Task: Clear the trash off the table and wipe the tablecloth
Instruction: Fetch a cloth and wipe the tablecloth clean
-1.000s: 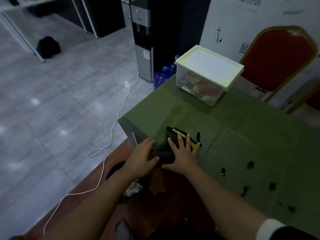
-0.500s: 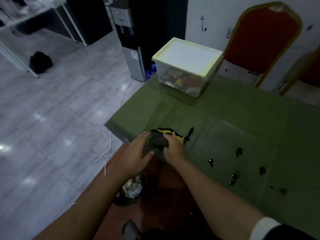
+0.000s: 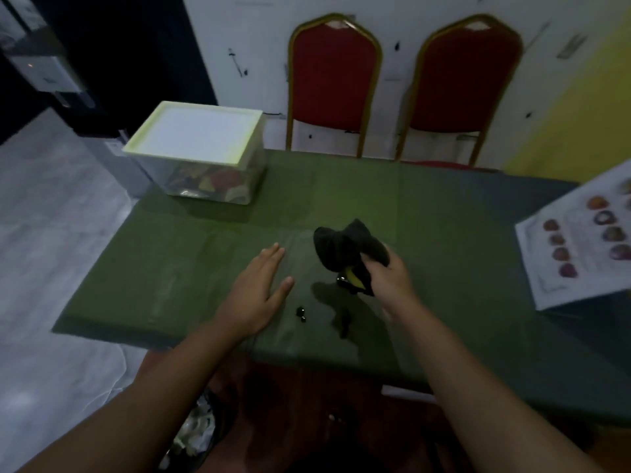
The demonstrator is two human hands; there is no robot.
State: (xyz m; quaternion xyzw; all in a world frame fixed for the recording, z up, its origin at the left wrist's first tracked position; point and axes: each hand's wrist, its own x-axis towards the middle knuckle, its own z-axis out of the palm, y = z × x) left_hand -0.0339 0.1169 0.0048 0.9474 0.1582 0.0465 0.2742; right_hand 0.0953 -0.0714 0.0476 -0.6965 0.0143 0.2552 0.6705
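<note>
A green tablecloth (image 3: 444, 233) covers the table. My right hand (image 3: 389, 271) holds a bunched black cloth (image 3: 345, 250) with a yellow patch, lifted a little above the tablecloth. My left hand (image 3: 256, 295) lies flat on the tablecloth, fingers apart, holding nothing. Small dark spots (image 3: 301, 313) sit between my hands, and a darker smear (image 3: 345, 324) lies below the cloth. A bin with white crumpled trash (image 3: 198, 435) stands on the floor under the near edge.
A clear lidded box (image 3: 198, 155) with coloured items stands at the table's far left corner. A printed sheet (image 3: 587, 240) with round pictures lies at the right edge. Two red chairs (image 3: 334, 83) stand behind the table against the wall.
My right hand has picked the black cloth up off the tablecloth and carried it right. My left hand let go of it and now rests flat. The view turned right.
</note>
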